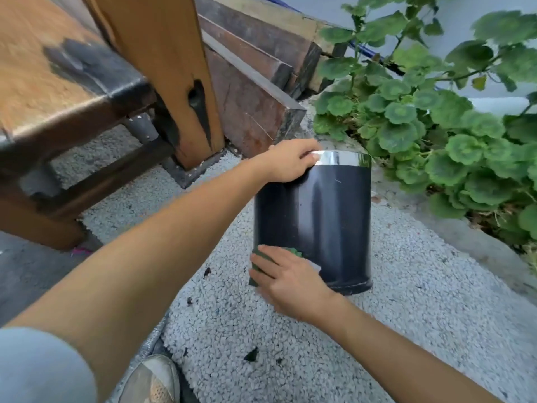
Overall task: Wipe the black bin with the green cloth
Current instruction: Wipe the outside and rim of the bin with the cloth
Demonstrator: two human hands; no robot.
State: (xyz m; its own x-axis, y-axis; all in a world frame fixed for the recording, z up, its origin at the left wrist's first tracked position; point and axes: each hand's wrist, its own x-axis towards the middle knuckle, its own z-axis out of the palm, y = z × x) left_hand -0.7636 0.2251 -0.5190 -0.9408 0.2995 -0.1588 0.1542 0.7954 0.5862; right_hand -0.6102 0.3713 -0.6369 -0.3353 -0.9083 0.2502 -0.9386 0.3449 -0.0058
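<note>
A glossy black bin (328, 216) with a shiny silver rim stands upright on pebbled ground in the middle of the view. My left hand (286, 164) grips the rim at its upper left. My right hand (286, 277) lies flat against the lower left of the bin wall and presses the green cloth (293, 252) onto it. Only small edges of the cloth show above and left of my fingers; the rest is hidden under the hand.
A wooden bench (58, 91) and a wooden post (174, 71) stand to the left. Dark timber beams (255, 82) lie behind the bin. Leafy green plants (436, 126) crowd the right side. My shoe (151, 379) shows at the bottom. Small dark scraps dot the pebbles.
</note>
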